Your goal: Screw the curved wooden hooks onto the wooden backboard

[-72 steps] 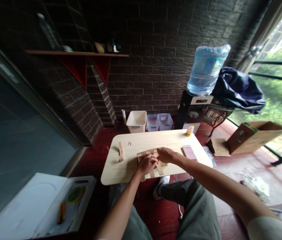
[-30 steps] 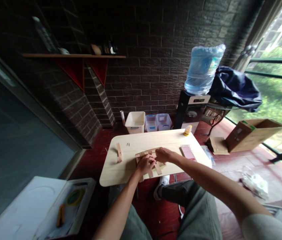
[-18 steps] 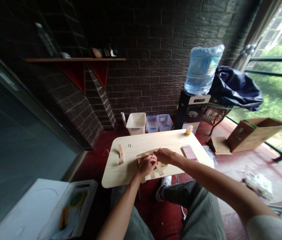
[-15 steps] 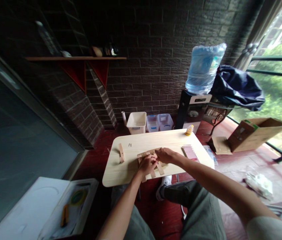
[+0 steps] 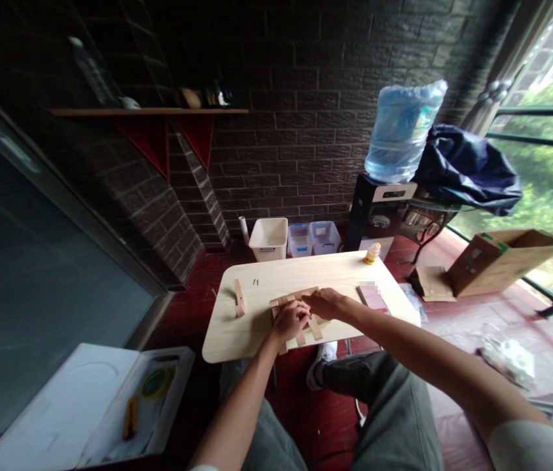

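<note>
On the pale tabletop [image 5: 261, 333], a small slatted wooden frame [image 5: 314, 329] lies beneath both hands near the front edge. My left hand [image 5: 292, 319] rests over its left part, fingers pinched around something too small to name. From the right, my right hand [image 5: 326, 303] reaches in with its fingers curled close to the left fingertips; whatever they grip is hidden. A loose wooden piece [image 5: 239, 298] with a hole lies to the left. Beside it are a few small dark pieces [image 5: 255, 282], likely metal.
A yellow-capped bottle [image 5: 372, 254] stands at the back right corner, and a pinkish booklet [image 5: 373, 297] lies nearer. Beyond the table are plastic bins [image 5: 269, 239] and a water dispenser [image 5: 379, 209]. An open white case [image 5: 158, 399] with tools sits at lower left; a cardboard box [image 5: 497, 261] at right.
Both hands stay at the same spot on the wooden frame, with only slight finger movement. The view has shifted a little.
</note>
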A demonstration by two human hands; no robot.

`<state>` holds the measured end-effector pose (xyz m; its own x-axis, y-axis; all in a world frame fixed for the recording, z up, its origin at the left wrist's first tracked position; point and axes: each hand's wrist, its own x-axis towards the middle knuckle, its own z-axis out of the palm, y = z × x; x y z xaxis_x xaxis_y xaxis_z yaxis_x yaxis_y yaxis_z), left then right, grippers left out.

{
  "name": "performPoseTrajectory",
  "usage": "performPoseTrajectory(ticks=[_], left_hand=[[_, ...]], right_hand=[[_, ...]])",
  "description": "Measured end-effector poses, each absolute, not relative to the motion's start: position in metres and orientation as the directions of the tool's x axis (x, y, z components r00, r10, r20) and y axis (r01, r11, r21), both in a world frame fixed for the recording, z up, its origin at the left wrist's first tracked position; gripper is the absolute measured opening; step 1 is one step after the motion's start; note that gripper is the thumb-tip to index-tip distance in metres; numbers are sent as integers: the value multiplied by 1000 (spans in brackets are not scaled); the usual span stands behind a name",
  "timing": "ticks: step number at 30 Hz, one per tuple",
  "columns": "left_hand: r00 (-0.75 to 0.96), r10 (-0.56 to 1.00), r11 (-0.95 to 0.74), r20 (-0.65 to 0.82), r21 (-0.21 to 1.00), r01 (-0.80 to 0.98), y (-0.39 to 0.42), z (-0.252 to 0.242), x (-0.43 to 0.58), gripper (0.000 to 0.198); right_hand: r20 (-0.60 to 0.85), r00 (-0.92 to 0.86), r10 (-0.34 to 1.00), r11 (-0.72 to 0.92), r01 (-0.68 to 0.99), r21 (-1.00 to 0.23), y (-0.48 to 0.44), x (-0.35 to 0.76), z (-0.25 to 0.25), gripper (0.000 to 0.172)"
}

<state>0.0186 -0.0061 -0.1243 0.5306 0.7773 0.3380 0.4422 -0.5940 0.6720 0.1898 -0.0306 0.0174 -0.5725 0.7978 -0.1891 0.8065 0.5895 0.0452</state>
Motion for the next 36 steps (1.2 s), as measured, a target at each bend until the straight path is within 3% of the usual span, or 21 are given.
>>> performPoseTrajectory(ticks=[9,13,17,21,27,32,36], left_hand=[[515,785,-605,345,610,512,-1,-137,18,9],[519,769,-622,373,624,473,-2,-135,18,7],[534,772,-610,346,639,468,-3,-131,18,9],[518,799,-575,304,639,511,-4,-129,18,12],[504,792,-591,345,643,487,-5,-131,18,12],[491,798,-585,349,646,490,-5,-129,19,7],[499,802,-573,330,662,483,-7,-125,20,9]], right_hand=[[-262,-374,890,398,916,47,-19,190,8,40],[-243,-478,844,493,870,5,-21,195,14,38],[-207,-589,781,608,793,40,-24,198,11,28],[-185,-557,810,578,812,84,-19,198,-2,27],[-229,-412,882,440,894,86,-11,205,-5,44],[-155,-541,826,552,833,36,-18,205,-3,45],[-139,-618,774,627,779,22,-21,198,1,30]])
